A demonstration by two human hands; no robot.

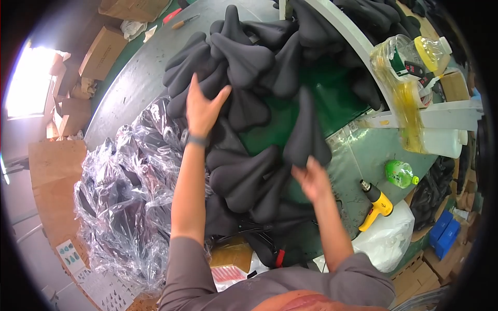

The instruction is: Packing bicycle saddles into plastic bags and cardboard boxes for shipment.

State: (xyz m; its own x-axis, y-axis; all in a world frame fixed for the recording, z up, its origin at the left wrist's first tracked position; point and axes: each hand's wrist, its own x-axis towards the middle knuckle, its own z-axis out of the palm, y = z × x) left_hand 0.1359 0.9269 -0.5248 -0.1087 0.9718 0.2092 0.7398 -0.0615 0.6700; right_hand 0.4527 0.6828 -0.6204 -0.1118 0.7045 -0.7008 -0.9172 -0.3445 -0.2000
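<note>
My right hand (pixel 314 181) grips the wide rear end of a black bicycle saddle (pixel 306 137), whose narrow nose points away from me. Part of that hand is hidden under the saddle and slightly blurred. Farther left, my left hand (pixel 202 109) is open, thumb and forefinger spread, in front of a heap of black saddles (pixel 244 59). Whether it touches one of them I cannot tell. Between my forearms lie more saddles (pixel 241 176), piled close to me. Plastic-wrapped saddles (pixel 135 192) form a large mound left of my left forearm.
A yellow heat gun (pixel 377 205) and a green bottle (pixel 399 173) are at the right. A pale frame (pixel 358 46) rises over the table, with taped bottles (pixel 415 57) beside it. The green belt (pixel 275 119) shows between the saddles. A knife (pixel 185 22) lies at the far edge.
</note>
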